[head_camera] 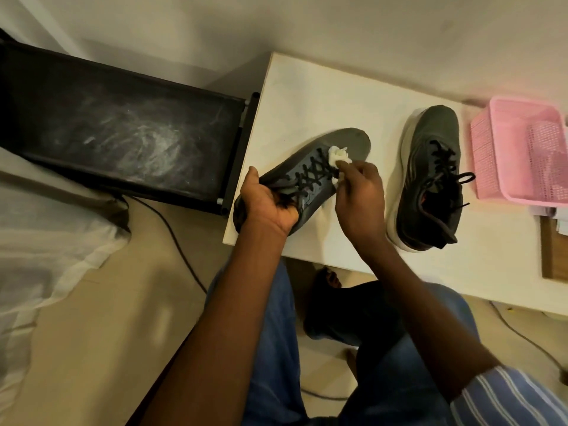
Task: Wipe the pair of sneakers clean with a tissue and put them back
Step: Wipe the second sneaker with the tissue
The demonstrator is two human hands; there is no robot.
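Two dark grey sneakers with black laces are on the white table [307, 87]. My left hand [270, 204] grips the heel opening of the left sneaker [344, 142], which is tilted with its toe pointing away. My right hand [359, 195] pinches a crumpled white tissue [124, 155] against that sneaker's upper, just past the laces. The second sneaker [430, 167] stands upright on its white sole to the right, untouched.
A pink plastic basket [522, 149] sits at the table's right end, with papers and a brown board [553, 256] near it. A black rack [123, 133] stands left of the table. Cables run over the floor. My legs are under the table edge.
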